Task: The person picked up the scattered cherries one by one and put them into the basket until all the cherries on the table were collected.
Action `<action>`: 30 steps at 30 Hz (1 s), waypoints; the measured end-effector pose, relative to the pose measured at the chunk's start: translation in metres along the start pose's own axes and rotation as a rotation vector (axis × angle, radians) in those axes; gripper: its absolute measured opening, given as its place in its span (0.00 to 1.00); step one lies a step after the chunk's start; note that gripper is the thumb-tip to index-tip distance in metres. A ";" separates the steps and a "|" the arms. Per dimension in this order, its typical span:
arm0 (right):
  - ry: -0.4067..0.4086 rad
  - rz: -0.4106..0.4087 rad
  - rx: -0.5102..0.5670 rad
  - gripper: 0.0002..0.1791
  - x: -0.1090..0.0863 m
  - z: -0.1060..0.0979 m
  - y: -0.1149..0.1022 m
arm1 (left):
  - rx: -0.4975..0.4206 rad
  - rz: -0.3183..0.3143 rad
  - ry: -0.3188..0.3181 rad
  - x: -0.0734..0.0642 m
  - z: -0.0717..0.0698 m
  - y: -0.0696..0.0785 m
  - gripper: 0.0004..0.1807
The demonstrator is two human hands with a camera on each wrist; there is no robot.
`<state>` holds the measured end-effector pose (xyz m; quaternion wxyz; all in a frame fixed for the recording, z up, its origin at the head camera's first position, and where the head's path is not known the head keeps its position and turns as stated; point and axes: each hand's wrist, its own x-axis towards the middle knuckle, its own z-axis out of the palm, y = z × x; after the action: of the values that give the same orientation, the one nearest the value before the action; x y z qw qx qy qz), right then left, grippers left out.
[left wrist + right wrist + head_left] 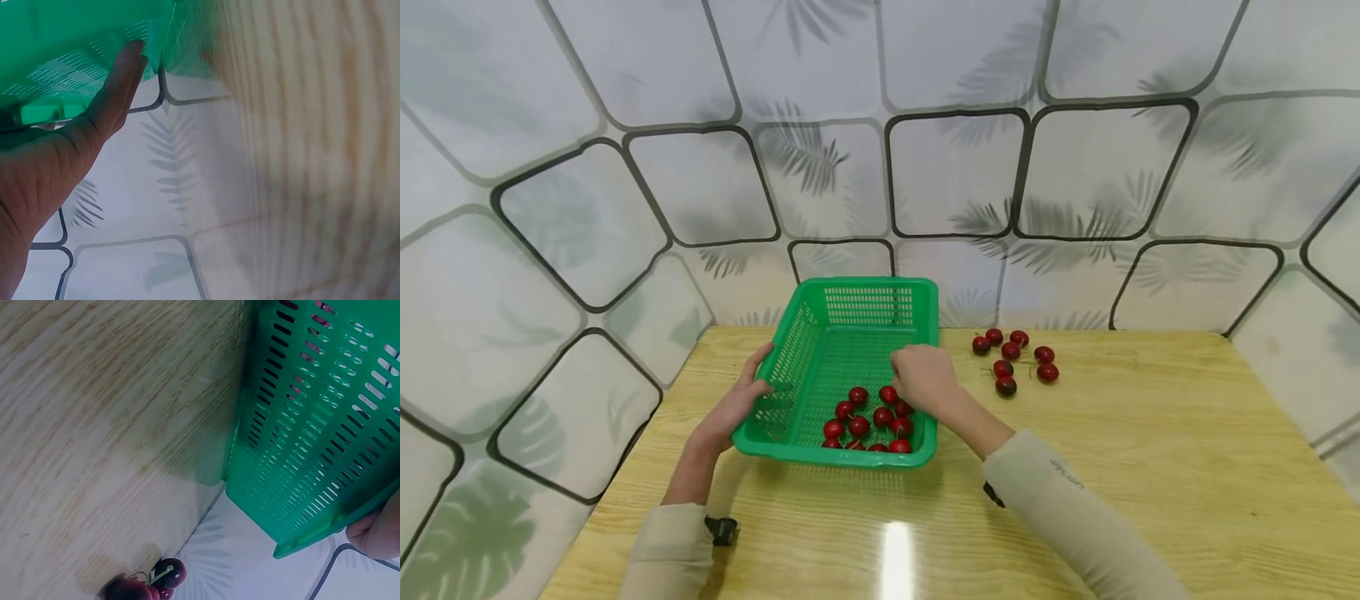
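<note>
A green basket [835,455] is held at its left side by the left grip [739,407], in which the slotted wall is caught between thumb and fingers near the rim. The right grip [925,379] is placed at the basket's right rim with its fingers curled; since the fingertips are hidden, it cannot be told whether anything is held there. The basket is thus situated between the two grips. Inside it, dark red cherries [858,426] are gathered near the right grip, below it and to its left, and are set well apart from the left grip. Eight loose cherries [1011,351], some with stems, are scattered to the right of the right grip, outside the basket. All are carried by a wooden table [1075,500], which is spread beneath both grips. Beyond the grips, a pale wall [955,175] is covered with dark rounded outlines and grey leaves. Behind each grip, the forearm is covered by a pale sleeve [1067,500].
</note>
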<state>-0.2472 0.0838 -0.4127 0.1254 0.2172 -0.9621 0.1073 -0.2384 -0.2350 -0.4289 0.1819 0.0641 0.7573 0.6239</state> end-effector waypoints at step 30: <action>0.180 0.084 0.521 0.12 -0.012 -0.016 0.032 | 0.012 -0.070 -0.028 -0.001 -0.002 0.007 0.49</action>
<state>-0.2479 0.1213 -0.4064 0.1459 0.1916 -0.8952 0.3750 -0.2389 -0.2359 -0.4213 0.2139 0.0476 0.7601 0.6118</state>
